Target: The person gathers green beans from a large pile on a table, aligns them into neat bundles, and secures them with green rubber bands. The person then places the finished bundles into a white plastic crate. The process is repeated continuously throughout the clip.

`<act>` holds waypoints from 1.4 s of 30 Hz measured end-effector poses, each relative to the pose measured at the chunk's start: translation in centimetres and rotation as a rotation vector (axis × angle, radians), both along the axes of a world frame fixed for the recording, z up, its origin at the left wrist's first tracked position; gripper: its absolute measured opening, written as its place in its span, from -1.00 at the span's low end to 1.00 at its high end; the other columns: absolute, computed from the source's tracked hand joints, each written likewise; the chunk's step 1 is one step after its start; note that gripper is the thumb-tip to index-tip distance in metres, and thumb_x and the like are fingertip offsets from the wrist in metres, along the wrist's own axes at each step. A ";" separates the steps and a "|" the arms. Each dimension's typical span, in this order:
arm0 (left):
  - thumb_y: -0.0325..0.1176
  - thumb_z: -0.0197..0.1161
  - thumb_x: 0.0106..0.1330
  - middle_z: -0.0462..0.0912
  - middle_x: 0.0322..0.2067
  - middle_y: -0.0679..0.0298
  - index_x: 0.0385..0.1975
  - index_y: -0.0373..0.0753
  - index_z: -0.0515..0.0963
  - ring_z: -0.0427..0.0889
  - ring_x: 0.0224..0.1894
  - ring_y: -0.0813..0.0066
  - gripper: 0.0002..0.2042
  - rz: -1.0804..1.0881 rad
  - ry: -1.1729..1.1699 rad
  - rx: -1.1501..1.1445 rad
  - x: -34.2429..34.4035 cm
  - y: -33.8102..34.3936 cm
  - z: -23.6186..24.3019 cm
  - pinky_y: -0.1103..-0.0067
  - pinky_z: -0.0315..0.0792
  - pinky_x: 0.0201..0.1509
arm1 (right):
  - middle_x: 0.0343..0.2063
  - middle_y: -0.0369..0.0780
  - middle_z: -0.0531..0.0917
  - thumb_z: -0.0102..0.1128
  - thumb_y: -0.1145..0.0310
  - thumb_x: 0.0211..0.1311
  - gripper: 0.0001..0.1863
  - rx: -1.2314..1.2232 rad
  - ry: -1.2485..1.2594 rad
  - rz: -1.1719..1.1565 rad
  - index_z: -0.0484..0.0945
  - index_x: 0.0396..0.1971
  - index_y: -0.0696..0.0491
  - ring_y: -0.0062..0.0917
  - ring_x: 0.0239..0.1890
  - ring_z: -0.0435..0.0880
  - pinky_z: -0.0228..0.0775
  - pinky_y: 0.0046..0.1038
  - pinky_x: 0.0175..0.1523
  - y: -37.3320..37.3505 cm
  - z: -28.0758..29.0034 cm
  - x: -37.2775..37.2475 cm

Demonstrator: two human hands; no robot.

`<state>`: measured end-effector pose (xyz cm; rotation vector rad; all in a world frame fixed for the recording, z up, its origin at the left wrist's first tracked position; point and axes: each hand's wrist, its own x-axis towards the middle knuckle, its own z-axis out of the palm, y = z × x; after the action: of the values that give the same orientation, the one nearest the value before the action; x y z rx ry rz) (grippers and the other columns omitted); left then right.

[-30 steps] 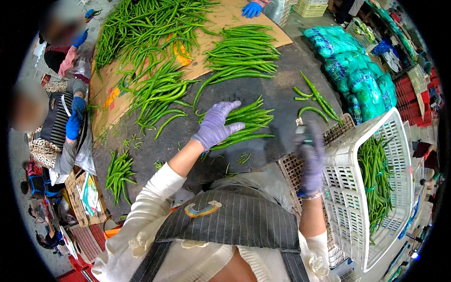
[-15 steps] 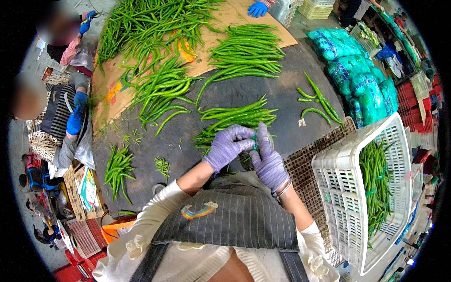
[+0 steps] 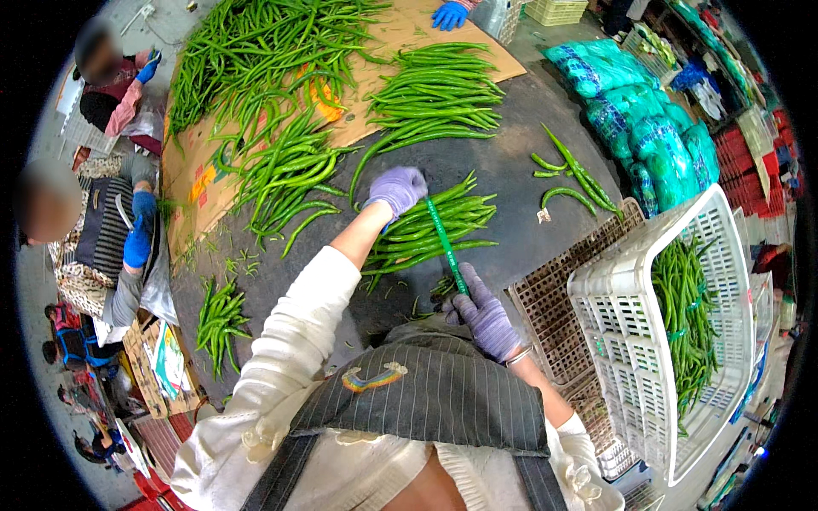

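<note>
A bundle of long green chili peppers (image 3: 456, 223) lies on the dark tabletop in front of me. Across it runs a narrow green tape (image 3: 443, 237), stretched between my hands. My left hand (image 3: 397, 189), in a purple glove, grips the tape's far end beyond the bundle. Close to my apron, my right hand (image 3: 487, 315), gloved alike, is closed on the near end. A small dark clump of scraps (image 3: 444, 286) lies beside the right hand.
Larger chili heaps (image 3: 256, 60) cover cardboard (image 3: 417, 25) at the back. Right of the table stands a white crate (image 3: 626, 324) holding tied chili bundles, with stuffed teal bags (image 3: 630, 119) behind. A co-worker's blue-gloved hand (image 3: 139, 230) is at the left edge.
My left hand has moved forward, away from my right, drawing the green tape out over the bundle. The right hand has dropped slightly nearer my apron.
</note>
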<state>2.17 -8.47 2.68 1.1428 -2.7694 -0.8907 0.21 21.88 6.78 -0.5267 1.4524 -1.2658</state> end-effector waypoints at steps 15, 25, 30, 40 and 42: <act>-0.02 0.54 -0.24 0.44 0.06 -0.07 0.42 -0.21 -0.06 0.44 0.14 0.01 0.18 -0.330 -0.326 -0.264 3.7 8.4 5.2 0.27 0.38 0.17 | -0.41 -0.28 0.64 0.01 0.45 0.36 -0.33 -0.002 -0.123 -0.101 0.01 0.42 0.00 -0.72 -0.50 0.49 0.37 -0.66 -0.36 -0.3 -1.4 -0.2; -0.23 0.43 -0.10 0.55 -0.13 -0.05 0.41 -0.05 0.01 0.60 -0.16 -0.01 -0.01 -0.235 -0.285 -0.233 3.6 6.7 2.8 0.24 0.50 -0.06 | -0.39 -0.26 0.64 0.04 0.46 0.34 -0.33 -0.101 -0.103 -0.095 0.05 0.41 0.02 -0.70 -0.48 0.51 0.44 -0.61 -0.31 -1.2 -1.0 -0.1; -0.26 0.40 -0.05 0.56 -0.14 -0.09 0.42 -0.05 -0.01 0.61 -0.15 -0.06 -0.04 -0.181 -0.276 -0.167 3.5 6.5 3.3 0.23 0.50 -0.05 | -0.39 -0.24 0.64 0.04 0.45 0.34 -0.35 -0.147 -0.023 -0.020 0.08 0.40 0.02 -0.68 -0.47 0.52 0.50 -0.55 -0.27 -2.5 -0.4 -0.4; -0.23 0.45 -0.09 0.63 -0.15 -0.01 0.40 -0.08 0.04 0.64 -0.17 0.06 -0.02 -0.135 -0.281 -0.077 2.9 5.8 5.2 0.29 0.52 -0.07 | -0.48 -0.28 0.63 0.07 0.33 0.36 -0.44 -0.067 -0.078 -0.097 0.21 0.33 0.04 -0.66 -0.51 0.52 0.44 -0.57 -0.32 -2.9 -0.8 -1.5; -0.26 0.46 -0.07 0.65 -0.16 0.10 0.36 -0.15 0.12 0.65 -0.18 0.18 -0.08 -0.092 -0.025 0.080 3.4 4.9 4.3 0.34 0.52 -0.07 | -0.49 -0.25 0.64 0.05 0.31 0.37 -0.49 0.025 0.100 -0.035 0.28 0.29 0.02 -0.60 -0.51 0.57 0.46 -0.53 -0.30 -3.8 -0.2 -3.4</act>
<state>5.58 -3.61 6.99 1.0519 -2.8514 -1.0113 -3.19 18.10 6.53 -0.5561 1.5650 -1.2627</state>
